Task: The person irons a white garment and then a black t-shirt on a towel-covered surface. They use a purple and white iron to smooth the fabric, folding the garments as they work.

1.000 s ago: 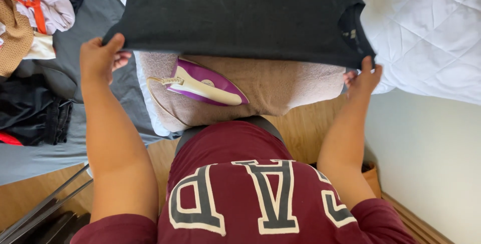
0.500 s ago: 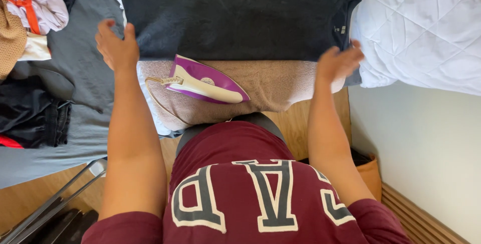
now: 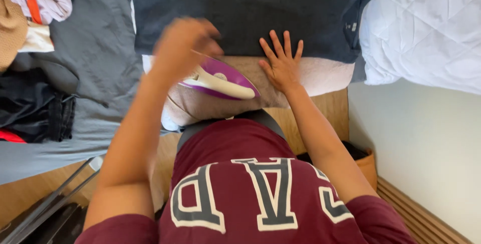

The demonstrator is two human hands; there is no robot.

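Head view, looking straight down: a dark T-shirt (image 3: 250, 11) lies spread flat across the top of the frame, its lower hem resting on a beige towel (image 3: 320, 76) that pads the surface under it. The right hand (image 3: 282, 63) lies palm down with all fingers spread wide, pressing on the shirt's lower edge where it meets the towel; it grips nothing. The left hand (image 3: 183, 43) is blurred, held over the left part of the shirt just above the back end of a purple and white iron (image 3: 220, 79); how far its fingers are curled cannot be told, nor whether it touches the iron. The iron lies on the towel between the 2 hands, its pointed tip aimed toward the right hand and just short of the wrist. A white quilt (image 3: 426, 28) lies to the right of the shirt, touching its sleeve side. To the left, a grey sheet (image 3: 95, 53) carries a pile of clothes (image 3: 30, 3) in the far corner. The person's maroon sweater (image 3: 250, 189) with large lettering fills the lower middle.
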